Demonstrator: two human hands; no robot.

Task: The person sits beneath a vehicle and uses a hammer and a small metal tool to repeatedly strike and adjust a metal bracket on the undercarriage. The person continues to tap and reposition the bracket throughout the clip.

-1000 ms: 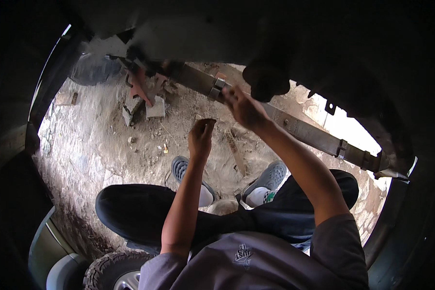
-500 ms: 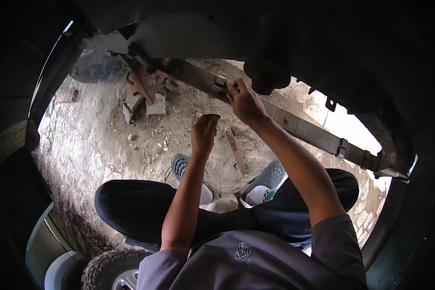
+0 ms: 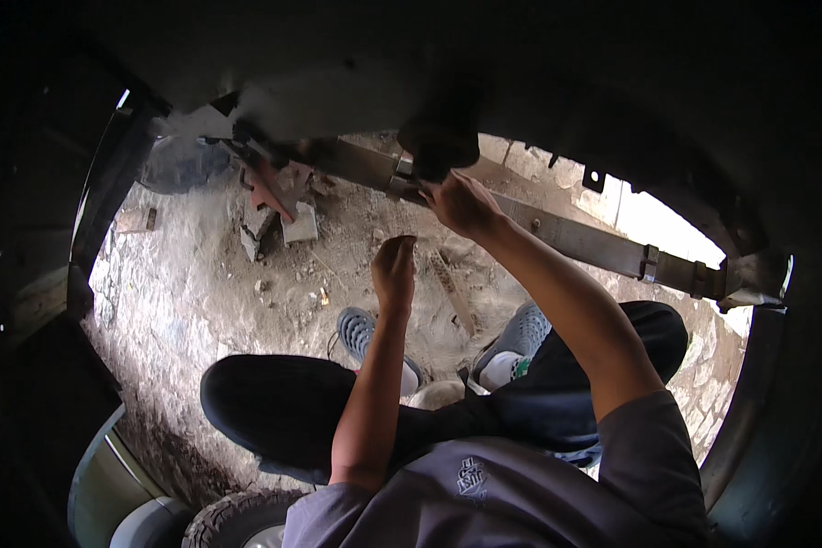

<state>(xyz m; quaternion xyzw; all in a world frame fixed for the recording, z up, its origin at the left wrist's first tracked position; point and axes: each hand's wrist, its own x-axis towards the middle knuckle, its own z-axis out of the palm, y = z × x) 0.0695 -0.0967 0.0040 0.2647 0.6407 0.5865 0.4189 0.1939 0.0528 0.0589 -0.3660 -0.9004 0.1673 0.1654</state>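
Observation:
I see a long flat metal bar [image 3: 584, 242] running diagonally beneath a dark vehicle underside, with a shiny clamp [image 3: 402, 173] on its upper-middle part. My right hand [image 3: 457, 203] is at the bar just right of that clamp, fingers bent against it; what they grip is hidden behind them. My left hand [image 3: 395, 269] hangs lower, short of the bar, with fingers pinched together; anything between them is too small to make out. A dark rounded part [image 3: 440, 137] hangs just above my right fingers.
A reddish metal piece [image 3: 265, 187] and pale blocks [image 3: 300, 224] lie at upper left on rough, dusty ground [image 3: 192, 292]. A flat strip [image 3: 452, 288] lies between my hands and shoes. A tyre [image 3: 219, 521] and curved body panel [image 3: 91, 484] are at lower left; dark panels surround me.
The view has shifted, so the hanging part now sits closer over the clamp and my right fingers. My right hand stays at the bar; my left hand is still pinched below it.

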